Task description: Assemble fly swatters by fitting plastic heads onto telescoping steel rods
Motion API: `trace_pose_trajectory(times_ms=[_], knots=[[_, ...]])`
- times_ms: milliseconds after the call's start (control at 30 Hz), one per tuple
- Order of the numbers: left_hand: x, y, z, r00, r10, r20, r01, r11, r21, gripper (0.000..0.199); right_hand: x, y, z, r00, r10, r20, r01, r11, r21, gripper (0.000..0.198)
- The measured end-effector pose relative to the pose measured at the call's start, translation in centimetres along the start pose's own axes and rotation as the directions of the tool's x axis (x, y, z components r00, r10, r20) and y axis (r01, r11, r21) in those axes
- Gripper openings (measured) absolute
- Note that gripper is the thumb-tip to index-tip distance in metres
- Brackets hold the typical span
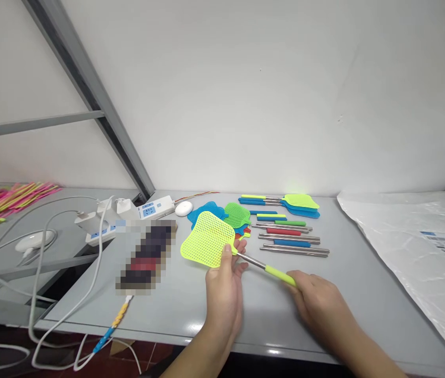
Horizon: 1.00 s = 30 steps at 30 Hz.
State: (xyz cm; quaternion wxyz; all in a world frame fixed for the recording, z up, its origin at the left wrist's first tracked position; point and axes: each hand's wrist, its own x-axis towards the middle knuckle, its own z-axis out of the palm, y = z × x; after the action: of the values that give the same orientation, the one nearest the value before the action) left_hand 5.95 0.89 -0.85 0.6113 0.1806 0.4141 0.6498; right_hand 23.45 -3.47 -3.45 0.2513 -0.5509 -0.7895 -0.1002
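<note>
A yellow-green fly swatter [208, 240] with a perforated head is held above the grey table by both hands. My left hand [225, 278] pinches the neck of its head between thumb and fingers. Around the end of its yellow-green grip, my right hand [317, 296] is closed. A short metal rod shows between head and grip. Behind the held swatter lie loose blue [208, 210] and green swatter heads [238, 214], with bits of red and yellow. To the right are several metal rods with coloured grips [291, 243]. Assembled fly swatters [301, 202] lie stacked beyond them.
A blurred-out device [147, 257] with a cable lies left on the table [183, 310]. White power strips [155, 208], plugs and a round white object [184, 209] stand near the frame post. White plastic packaging [403, 247] covers the right side. Pink and yellow strips [29, 197] lie far left.
</note>
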Motion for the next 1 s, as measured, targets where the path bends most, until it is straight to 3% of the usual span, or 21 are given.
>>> trace_pose_trajectory(times_ms=[200, 467, 700, 767, 867, 933, 1000], knots=[[-0.3, -0.3, 0.0, 1.000, -0.006, 0.013, 0.006, 1.000, 0.014, 0.040, 0.1, -0.1, -0.1, 0.997, 0.047, 0.068, -0.049, 0.998, 0.031, 0.027], [-0.1, -0.2, -0.2, 0.995, -0.067, 0.070, 0.067, 0.998, 0.002, 0.037, 0.4, 0.0, -0.9, 0.965, 0.119, 0.232, -0.177, 0.954, 0.244, 0.021], [-0.3, -0.2, -0.6, 0.979, -0.099, 0.180, 0.088, 0.994, 0.065, 0.033, 0.3, 0.4, -0.9, 0.952, 0.192, 0.237, -0.262, 0.913, 0.314, 0.026], [-1.1, 0.1, -0.7, 0.947, -0.189, 0.259, 0.155, 0.977, 0.144, 0.035, 0.1, 0.9, -1.0, 0.951, 0.199, 0.236, -0.270, 0.909, 0.318, 0.027], [-2.6, 1.3, -1.2, 0.819, -0.407, 0.405, 0.248, 0.887, 0.389, 0.038, -0.1, 1.7, -1.3, 0.947, 0.174, 0.271, -0.267, 0.896, 0.354, 0.028], [-3.4, 2.3, -1.7, 0.764, -0.460, 0.453, 0.148, 0.808, 0.570, 0.035, -0.5, 2.3, -1.6, 0.939, 0.161, 0.305, -0.273, 0.888, 0.371, 0.029], [-3.5, 3.2, -2.2, 0.790, -0.385, 0.477, -0.048, 0.737, 0.675, 0.031, -0.9, 2.7, -1.8, 0.927, 0.163, 0.336, -0.289, 0.883, 0.370, 0.029]])
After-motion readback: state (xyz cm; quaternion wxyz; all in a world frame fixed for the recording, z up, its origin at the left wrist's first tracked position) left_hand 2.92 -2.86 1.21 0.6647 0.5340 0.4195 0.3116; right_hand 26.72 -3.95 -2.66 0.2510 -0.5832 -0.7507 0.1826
